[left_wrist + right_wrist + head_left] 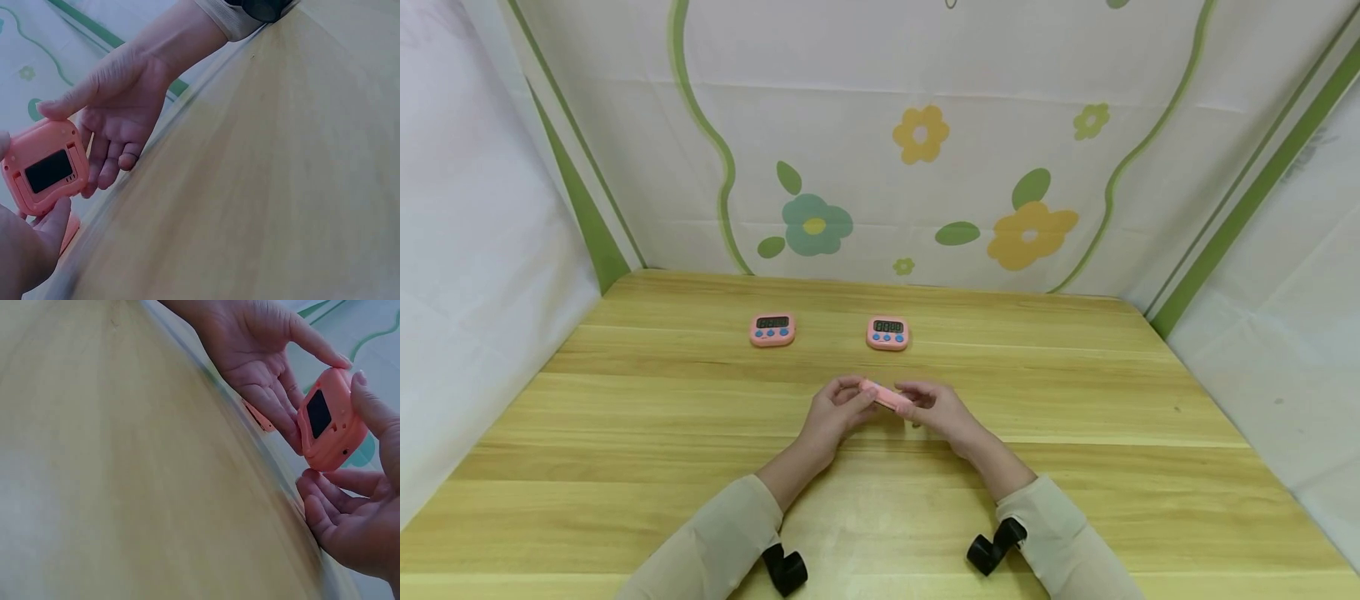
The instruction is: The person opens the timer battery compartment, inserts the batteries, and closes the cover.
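Note:
A pink digital kitchen timer [886, 396] is held between both hands just above the table, tilted with its edge toward the head camera. My left hand [829, 418] pinches its left end between thumb and fingers. At the other end, the right hand [946, 412] grips it with the thumb on the near side. Both wrist views show the back of this timer [28, 153], with a dark rectangular patch; its display is hidden there. Two more pink timers, one at left [772, 330] and one near the middle [887, 333], lie face up beyond the hands, with screens and blue buttons showing.
The wooden table [1112, 500] runs back to a white curtain [865, 50] printed with flowers and green lines. White cloth also hangs at both sides. Black wrist devices, left [786, 571] and right [996, 546], jut out from the sleeves.

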The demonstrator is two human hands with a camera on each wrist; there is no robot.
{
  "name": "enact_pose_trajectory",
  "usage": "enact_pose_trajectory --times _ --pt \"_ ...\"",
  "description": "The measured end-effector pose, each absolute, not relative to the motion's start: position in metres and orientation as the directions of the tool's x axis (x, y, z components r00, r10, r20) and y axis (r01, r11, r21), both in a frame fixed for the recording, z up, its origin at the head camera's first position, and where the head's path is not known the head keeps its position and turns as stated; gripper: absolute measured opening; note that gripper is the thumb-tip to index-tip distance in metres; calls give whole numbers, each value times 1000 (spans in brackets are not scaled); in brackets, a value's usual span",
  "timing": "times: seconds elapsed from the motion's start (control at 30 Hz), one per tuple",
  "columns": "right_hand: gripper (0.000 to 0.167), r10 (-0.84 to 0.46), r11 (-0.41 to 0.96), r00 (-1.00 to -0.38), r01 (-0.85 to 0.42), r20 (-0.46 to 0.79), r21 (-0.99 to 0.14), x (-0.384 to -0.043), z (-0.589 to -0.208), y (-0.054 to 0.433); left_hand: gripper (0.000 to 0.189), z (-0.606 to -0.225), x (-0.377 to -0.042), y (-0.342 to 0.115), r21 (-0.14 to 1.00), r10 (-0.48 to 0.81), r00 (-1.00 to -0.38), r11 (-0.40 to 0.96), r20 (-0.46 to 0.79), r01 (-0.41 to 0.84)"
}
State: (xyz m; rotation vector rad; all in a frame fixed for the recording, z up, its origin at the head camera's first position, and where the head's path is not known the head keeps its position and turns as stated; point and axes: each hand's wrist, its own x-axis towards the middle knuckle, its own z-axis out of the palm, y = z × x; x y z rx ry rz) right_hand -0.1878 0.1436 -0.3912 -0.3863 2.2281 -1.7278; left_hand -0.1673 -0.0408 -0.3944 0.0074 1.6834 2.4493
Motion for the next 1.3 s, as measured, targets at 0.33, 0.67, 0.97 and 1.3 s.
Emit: enact_pose_trajectory --times 0.33,0.67,0.97,1.3 --pt "69 -439 261 -895 -39 -83 -964 -187 -388 141 58 -392 -165 -43 908 302 -949 -365 -94 -206" --pt "69 -450 433 -891 -154 -65 -888 -194 -386 150 60 -395 -165 -44 931 340 -936 -302 -94 -203" --pt "71 -423 497 -906 -225 -8 -838 -223 -377 190 51 -396 -165 -44 933 333 -938 -298 -95 -201" --pt "75 -278 587 -959 -118 -62 -801 -263 -374 240 43 -398 -166 -42 931 337 -937 -305 -91 -200"
